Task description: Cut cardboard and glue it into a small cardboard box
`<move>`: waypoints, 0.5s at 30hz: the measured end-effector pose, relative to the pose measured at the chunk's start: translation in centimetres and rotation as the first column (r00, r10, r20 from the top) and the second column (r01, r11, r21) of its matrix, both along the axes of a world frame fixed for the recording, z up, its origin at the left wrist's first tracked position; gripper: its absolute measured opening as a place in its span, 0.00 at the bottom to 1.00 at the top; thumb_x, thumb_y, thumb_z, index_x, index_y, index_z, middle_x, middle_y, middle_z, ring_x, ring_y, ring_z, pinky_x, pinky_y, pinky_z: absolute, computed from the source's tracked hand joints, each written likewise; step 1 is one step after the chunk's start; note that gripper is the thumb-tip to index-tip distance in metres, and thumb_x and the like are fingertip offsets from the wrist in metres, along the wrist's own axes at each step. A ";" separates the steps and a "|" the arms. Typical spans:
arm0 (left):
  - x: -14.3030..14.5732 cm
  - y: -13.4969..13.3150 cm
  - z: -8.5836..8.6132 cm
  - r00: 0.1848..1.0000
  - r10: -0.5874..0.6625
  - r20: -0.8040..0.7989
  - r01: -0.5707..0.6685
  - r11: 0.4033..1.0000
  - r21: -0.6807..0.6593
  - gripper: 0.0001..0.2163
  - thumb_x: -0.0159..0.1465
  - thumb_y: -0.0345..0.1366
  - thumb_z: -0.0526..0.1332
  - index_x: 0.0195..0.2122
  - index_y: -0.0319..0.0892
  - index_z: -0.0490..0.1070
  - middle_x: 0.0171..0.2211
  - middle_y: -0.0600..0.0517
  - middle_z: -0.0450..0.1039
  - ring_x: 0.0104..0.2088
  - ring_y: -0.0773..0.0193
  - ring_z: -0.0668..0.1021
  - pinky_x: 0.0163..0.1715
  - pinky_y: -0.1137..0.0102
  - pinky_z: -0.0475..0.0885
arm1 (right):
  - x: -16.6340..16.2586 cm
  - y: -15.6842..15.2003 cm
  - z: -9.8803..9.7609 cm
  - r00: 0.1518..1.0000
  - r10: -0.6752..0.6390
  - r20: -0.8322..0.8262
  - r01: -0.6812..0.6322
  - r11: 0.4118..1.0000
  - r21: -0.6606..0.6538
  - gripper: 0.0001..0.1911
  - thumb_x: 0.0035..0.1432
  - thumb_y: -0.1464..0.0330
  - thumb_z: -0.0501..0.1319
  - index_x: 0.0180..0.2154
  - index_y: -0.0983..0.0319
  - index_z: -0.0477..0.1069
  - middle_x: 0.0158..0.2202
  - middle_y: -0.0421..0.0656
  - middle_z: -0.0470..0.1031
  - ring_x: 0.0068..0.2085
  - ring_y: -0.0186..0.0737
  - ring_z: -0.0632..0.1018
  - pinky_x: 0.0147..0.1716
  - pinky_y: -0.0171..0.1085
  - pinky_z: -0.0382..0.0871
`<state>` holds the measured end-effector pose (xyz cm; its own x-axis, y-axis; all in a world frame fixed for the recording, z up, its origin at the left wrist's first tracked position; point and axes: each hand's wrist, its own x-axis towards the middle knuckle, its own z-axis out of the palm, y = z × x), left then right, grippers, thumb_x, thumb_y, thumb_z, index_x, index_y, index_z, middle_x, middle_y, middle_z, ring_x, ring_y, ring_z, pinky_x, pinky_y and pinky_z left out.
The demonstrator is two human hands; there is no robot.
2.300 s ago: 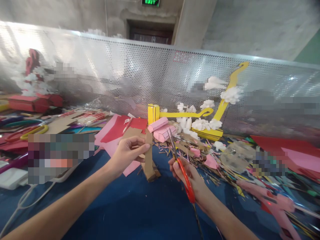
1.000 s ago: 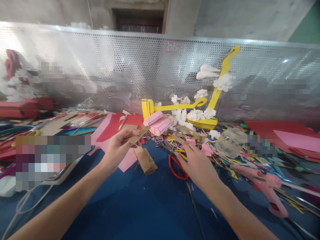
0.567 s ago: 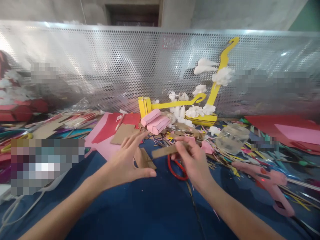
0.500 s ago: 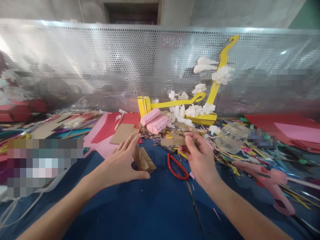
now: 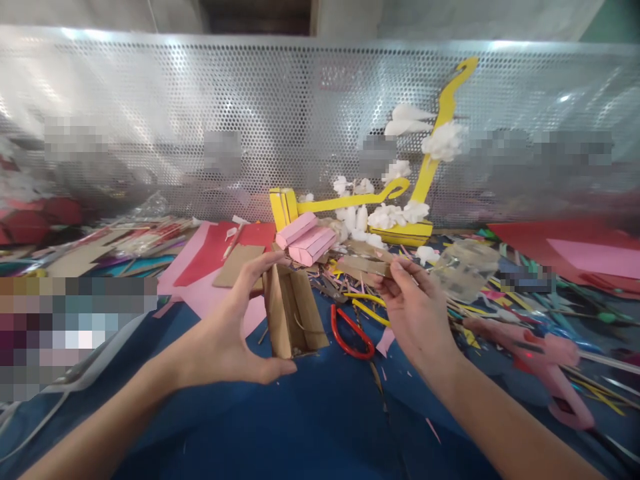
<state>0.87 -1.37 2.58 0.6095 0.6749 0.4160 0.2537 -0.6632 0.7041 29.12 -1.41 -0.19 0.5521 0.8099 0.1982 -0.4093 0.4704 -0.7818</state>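
My left hand (image 5: pixel 235 327) spans a small brown cardboard box (image 5: pixel 295 317), fingers at its far end and thumb at its near end. The box's open side shows its folded inner walls. Between thumb and fingertips, my right hand (image 5: pixel 417 300) pinches a narrow cardboard strip (image 5: pixel 364 267), which points left. Pliers (image 5: pixel 354 333) with red and yellow handles lie between the hands on the blue tabletop (image 5: pixel 320 420).
Behind the hands are pink paper prisms (image 5: pixel 313 245) and yellow paper shapes (image 5: pixel 285 208) with white tufts (image 5: pixel 387 217). A pink glue gun (image 5: pixel 540 360) lies right, its cord trailing. Paper scraps, red sheets (image 5: pixel 565 250) and a perforated metal panel (image 5: pixel 280 100) border the table.
My left hand has closed around the cardboard box, which is turned so its inside shows more. The right hand has shifted slightly right with the strip. The view has tilted a little.
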 end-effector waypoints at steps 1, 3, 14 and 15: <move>0.1 0.1 -0.1 1.000 0.011 0.008 -0.011 1.000 -0.012 0.55 0.49 0.36 0.78 0.72 0.57 0.45 0.71 0.43 0.50 0.68 0.38 0.63 0.66 0.45 0.61 | -0.1 -0.1 0.1 1.000 0.019 0.003 -0.019 1.000 -0.001 0.18 0.38 0.66 0.80 0.30 0.59 0.76 0.30 0.36 0.80 0.30 0.35 0.82 0.34 0.34 0.78; 0.4 0.3 -0.4 0.999 0.039 0.023 -0.038 0.998 -0.043 0.54 0.49 0.36 0.78 0.71 0.58 0.46 0.71 0.44 0.51 0.69 0.39 0.62 0.66 0.45 0.62 | -0.3 -0.3 0.2 0.997 0.068 0.029 -0.068 0.998 -0.006 0.18 0.38 0.67 0.80 0.31 0.59 0.76 0.30 0.35 0.79 0.32 0.36 0.83 0.36 0.34 0.78; 1.7 1.0 -2.2 0.989 0.091 0.118 -0.069 0.983 -0.172 0.50 0.48 0.34 0.79 0.67 0.65 0.52 0.71 0.49 0.45 0.68 0.41 0.61 0.57 0.50 0.75 | -2.7 -2.2 -0.5 0.834 0.331 0.441 -0.232 0.936 -0.264 0.19 0.50 0.55 0.75 0.36 0.60 0.76 0.32 0.39 0.76 0.33 0.36 0.76 0.35 0.35 0.70; 1.7 0.9 -2.2 0.991 0.082 0.107 -0.065 0.986 -0.151 0.51 0.48 0.35 0.79 0.67 0.65 0.51 0.71 0.49 0.43 0.68 0.41 0.60 0.57 0.50 0.75 | -2.8 -2.3 -0.5 0.813 0.351 0.465 -0.241 0.929 -0.280 0.19 0.51 0.54 0.73 0.34 0.61 0.74 0.30 0.39 0.74 0.31 0.35 0.73 0.33 0.35 0.67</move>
